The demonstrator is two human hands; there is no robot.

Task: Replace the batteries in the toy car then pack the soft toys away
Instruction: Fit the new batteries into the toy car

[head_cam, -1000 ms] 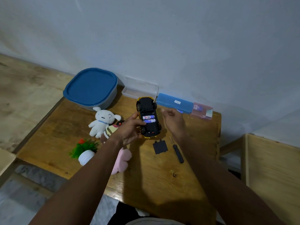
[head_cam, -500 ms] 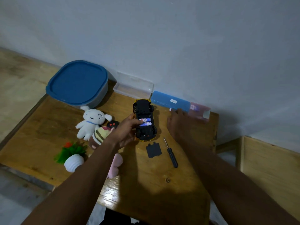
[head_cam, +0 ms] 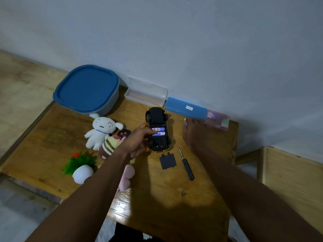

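Yellow toy car (head_cam: pixel 156 115) lay belly-up near the middle of the wooden tabletop (head_cam: pixel 174 203), its black underside facing the camera. The left grip (head_cam: pixel 138 142) was curled round the car's side, with the thumb reaching onto the two blue-and-white batteries (head_cam: pixel 160 131) seated in the open bay. The right grip (head_cam: pixel 194 133) was stretched toward the long blue plastic case (head_cam: pixel 186 108) and the pink see-through packet (head_cam: pixel 218 119) by the wall. Its fingers pointed away, so I could not tell whether they pinched anything. Just in front of the car lay the flat black battery cover (head_cam: pixel 167 161), with the black-handled screwdriver (head_cam: pixel 187 165) beside it. Left of the car sat the white plush dog (head_cam: pixel 101 131), the striped plush toy (head_cam: pixel 110 145) and the pink plush toy (head_cam: pixel 128 177), partly under the left arm. Behind them stood the grey tub with a blue lid (head_cam: pixel 87 89).
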